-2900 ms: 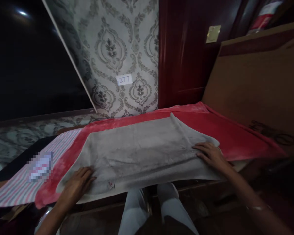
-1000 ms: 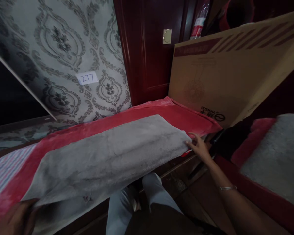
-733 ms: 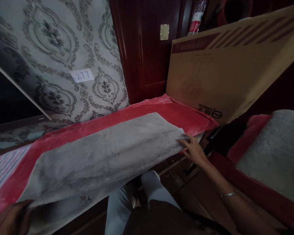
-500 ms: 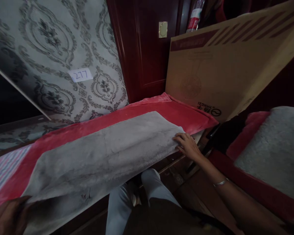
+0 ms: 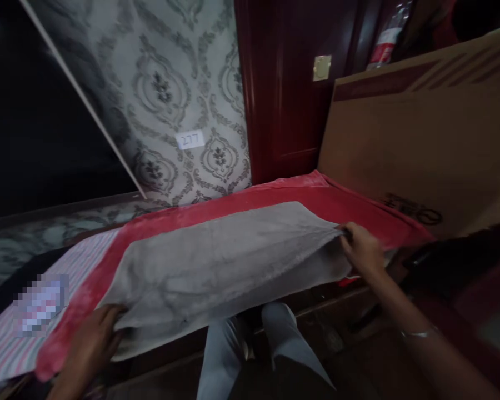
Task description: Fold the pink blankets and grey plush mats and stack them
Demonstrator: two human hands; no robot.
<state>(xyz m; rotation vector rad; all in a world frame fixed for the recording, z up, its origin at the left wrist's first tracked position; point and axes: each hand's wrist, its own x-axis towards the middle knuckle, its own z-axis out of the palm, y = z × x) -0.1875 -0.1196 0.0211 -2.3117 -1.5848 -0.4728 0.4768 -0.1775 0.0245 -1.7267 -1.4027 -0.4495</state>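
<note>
A long grey plush cloth lies over a red cloth, its near edge hanging off the front. My right hand pinches the grey cloth at its right end and lifts the edge, so a fold runs across it and its underside shows. At the near left corner, my left hand has its fingers closed on the same cloth; the thumb and fingertips are partly hidden. A striped cloth shows at the left, beside the red one.
A large cardboard box leans at the right, with a plastic bottle behind it. Behind the cloths are a patterned wall, a dark screen and a dark red door panel. My knees are just below the front edge.
My right hand has gone from resting on the grey cloth to gripping and raising its edge. The left corner is lifted too. The view has turned left, showing more of the screen.
</note>
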